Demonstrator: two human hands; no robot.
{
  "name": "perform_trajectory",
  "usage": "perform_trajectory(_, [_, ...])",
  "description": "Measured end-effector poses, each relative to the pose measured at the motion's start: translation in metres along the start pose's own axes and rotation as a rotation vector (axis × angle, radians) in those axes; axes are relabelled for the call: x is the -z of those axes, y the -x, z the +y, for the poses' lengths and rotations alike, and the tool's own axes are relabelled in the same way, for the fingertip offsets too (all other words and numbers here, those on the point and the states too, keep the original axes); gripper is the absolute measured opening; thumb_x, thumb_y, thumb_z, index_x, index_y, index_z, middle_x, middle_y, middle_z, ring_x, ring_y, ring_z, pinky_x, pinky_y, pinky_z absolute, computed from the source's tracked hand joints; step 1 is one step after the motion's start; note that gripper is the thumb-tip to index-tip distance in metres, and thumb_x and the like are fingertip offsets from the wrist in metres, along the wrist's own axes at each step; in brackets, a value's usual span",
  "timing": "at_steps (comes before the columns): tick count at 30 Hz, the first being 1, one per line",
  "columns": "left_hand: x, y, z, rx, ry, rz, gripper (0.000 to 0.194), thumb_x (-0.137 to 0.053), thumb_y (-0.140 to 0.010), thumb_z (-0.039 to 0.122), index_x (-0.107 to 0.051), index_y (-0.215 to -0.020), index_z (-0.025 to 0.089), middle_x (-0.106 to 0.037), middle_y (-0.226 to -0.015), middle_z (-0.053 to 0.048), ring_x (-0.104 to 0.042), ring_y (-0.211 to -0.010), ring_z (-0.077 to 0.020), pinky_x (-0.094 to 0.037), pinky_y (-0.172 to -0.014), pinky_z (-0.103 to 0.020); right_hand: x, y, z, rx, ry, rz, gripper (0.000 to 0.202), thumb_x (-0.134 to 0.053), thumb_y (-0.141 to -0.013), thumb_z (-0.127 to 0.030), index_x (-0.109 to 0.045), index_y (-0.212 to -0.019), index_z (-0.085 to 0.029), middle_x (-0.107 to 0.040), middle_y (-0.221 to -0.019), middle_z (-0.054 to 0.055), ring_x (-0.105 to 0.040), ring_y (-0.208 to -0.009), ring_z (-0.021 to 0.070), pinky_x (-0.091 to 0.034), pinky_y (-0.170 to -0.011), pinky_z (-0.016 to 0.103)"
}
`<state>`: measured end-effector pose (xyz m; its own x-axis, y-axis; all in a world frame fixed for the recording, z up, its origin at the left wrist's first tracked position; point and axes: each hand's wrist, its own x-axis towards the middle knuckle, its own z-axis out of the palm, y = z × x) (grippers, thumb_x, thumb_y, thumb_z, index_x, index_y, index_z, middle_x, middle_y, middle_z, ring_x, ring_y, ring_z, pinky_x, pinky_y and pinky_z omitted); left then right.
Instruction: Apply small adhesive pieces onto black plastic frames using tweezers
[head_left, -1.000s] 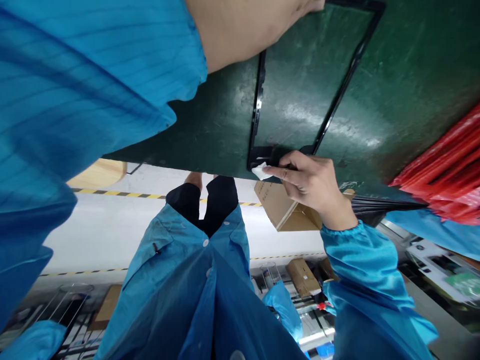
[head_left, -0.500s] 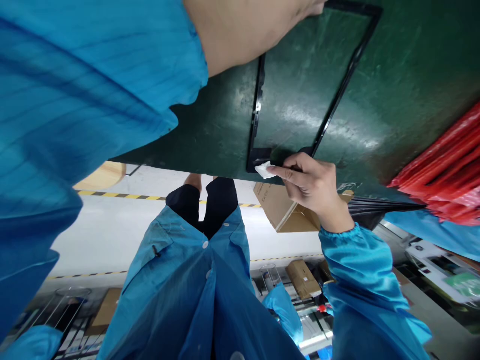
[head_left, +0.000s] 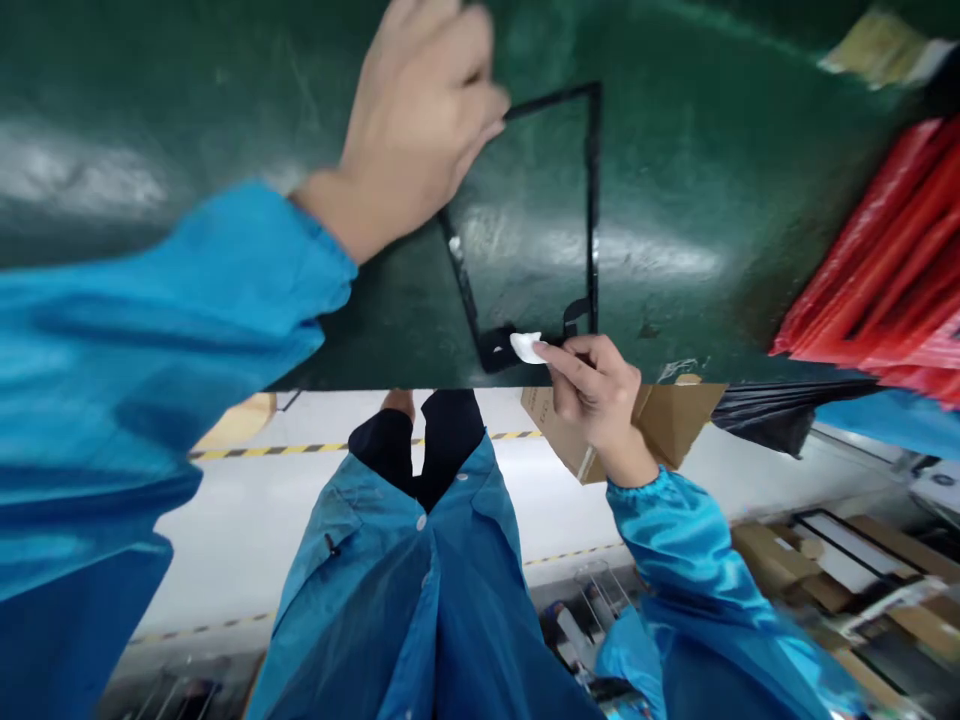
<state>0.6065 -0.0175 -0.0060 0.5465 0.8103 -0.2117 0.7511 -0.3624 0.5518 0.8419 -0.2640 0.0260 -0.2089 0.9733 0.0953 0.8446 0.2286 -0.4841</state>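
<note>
A thin black rectangular frame (head_left: 594,200) lies flat on the dark green table (head_left: 225,80). My left hand (head_left: 420,110) presses down on the frame's far left corner, fingers curled over it. My right hand (head_left: 596,385) pinches a small white cloth (head_left: 526,347) between thumb and fingers and holds it against the frame's near edge, close to the table's front edge. Both arms wear blue sleeves.
A stack of red plastic bags (head_left: 877,270) lies on the table at the right. A black bag (head_left: 780,415) and a cardboard box (head_left: 645,420) sit below the table edge. More boxes and frames (head_left: 847,560) lie on the floor at the lower right.
The view has tilted up, so more of the table and my whole left hand show. The frame has turned on the table. My right hand with the cloth stays at its near edge.
</note>
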Motion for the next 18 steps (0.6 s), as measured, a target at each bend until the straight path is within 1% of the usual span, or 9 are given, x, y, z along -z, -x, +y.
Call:
perform_trajectory(1, [-0.003,0.007,-0.003,-0.064,-0.053,0.029,0.061,-0.032,-0.11,0.059,-0.072,-0.133,0.02,-0.064,-0.134,-0.006,-0.055,-0.14,-0.0303,-0.039,-0.117,-0.058,0.0,0.004,-0.006,-0.092,-0.023,0.092,0.045,-0.062,-0.095,-0.007,-0.075,-0.13,-0.034,-0.064,-0.096,0.001,-0.061,-0.079,0.01,-0.048,-0.066,0.025])
perform_trajectory(2, [-0.007,0.017,-0.006,-0.075,-0.087,0.065,0.06,-0.031,-0.111,0.055,-0.072,-0.135,0.018,-0.066,-0.128,-0.011,-0.058,-0.134,-0.0317,-0.042,-0.113,-0.06,-0.002,0.008,-0.014,-0.181,-0.049,0.171,0.044,-0.062,-0.096,-0.008,-0.075,-0.129,-0.034,-0.063,-0.095,0.001,-0.062,-0.079,0.0103,-0.049,-0.068,0.025])
perform_trajectory(4, [-0.015,0.039,-0.011,-0.04,-0.129,0.139,0.052,-0.037,-0.11,0.047,-0.073,-0.132,0.016,-0.068,-0.114,-0.014,-0.065,-0.116,-0.0308,-0.05,-0.102,-0.056,-0.008,0.017,-0.031,-0.329,-0.095,0.275,0.039,-0.064,-0.097,-0.011,-0.077,-0.127,-0.033,-0.063,-0.093,0.002,-0.062,-0.078,0.0105,-0.052,-0.069,0.027])
perform_trajectory(7, [-0.025,0.081,-0.012,0.039,-0.142,0.241,0.043,-0.041,-0.11,0.035,-0.069,-0.138,0.018,-0.07,-0.113,-0.013,-0.068,-0.101,-0.0252,-0.054,-0.087,-0.041,-0.022,0.031,-0.057,-0.468,-0.132,0.332,0.033,-0.064,-0.098,-0.014,-0.079,-0.123,-0.031,-0.065,-0.092,0.002,-0.062,-0.076,0.0104,-0.053,-0.068,0.027])
perform_trajectory(8, [-0.027,0.096,-0.009,0.071,-0.129,0.268,0.041,-0.045,-0.108,0.033,-0.068,-0.139,0.019,-0.071,-0.109,-0.011,-0.069,-0.098,-0.0238,-0.054,-0.084,-0.037,-0.026,0.034,-0.063,-0.497,-0.137,0.352,0.032,-0.063,-0.098,-0.014,-0.079,-0.122,-0.03,-0.065,-0.092,0.002,-0.062,-0.076,0.0103,-0.053,-0.067,0.027])
perform_trajectory(10, [-0.033,0.122,0.0,0.196,0.011,0.319,0.04,-0.056,-0.103,0.033,-0.067,-0.14,0.021,-0.071,-0.097,-0.006,-0.07,-0.094,-0.023,-0.054,-0.086,-0.035,-0.032,0.034,-0.068,-0.541,-0.142,0.398,0.031,-0.063,-0.099,-0.015,-0.079,-0.122,-0.029,-0.065,-0.091,0.002,-0.061,-0.075,0.0102,-0.053,-0.067,0.027])
perform_trajectory(12, [-0.042,0.143,0.012,0.267,0.12,0.325,0.046,-0.061,-0.1,0.032,-0.063,-0.144,0.019,-0.07,-0.086,-0.002,-0.069,-0.08,-0.019,-0.055,-0.082,-0.032,-0.035,0.025,-0.065,-0.576,-0.147,0.444,0.03,-0.063,-0.099,-0.017,-0.079,-0.121,-0.028,-0.065,-0.091,0.002,-0.061,-0.075,0.0107,-0.053,-0.068,0.027])
perform_trajectory(15, [-0.056,0.163,0.029,0.23,0.167,0.31,0.049,-0.064,-0.1,0.032,-0.058,-0.147,0.02,-0.071,-0.082,0.003,-0.067,-0.068,-0.0131,-0.056,-0.075,-0.025,-0.034,-0.004,-0.052,-0.58,-0.149,0.479,0.028,-0.063,-0.1,-0.018,-0.08,-0.12,-0.028,-0.064,-0.089,0.002,-0.062,-0.077,0.0119,-0.054,-0.071,0.028])
perform_trajectory(18, [-0.063,0.169,0.035,0.13,0.217,0.271,0.032,-0.065,-0.101,0.037,-0.07,-0.13,0.024,-0.074,-0.082,0.003,-0.069,-0.071,-0.0125,-0.058,-0.077,-0.024,-0.035,-0.04,-0.044,-0.491,-0.185,0.458,0.028,-0.063,-0.099,-0.017,-0.081,-0.119,-0.027,-0.063,-0.088,0.003,-0.063,-0.079,0.0128,-0.055,-0.072,0.028])
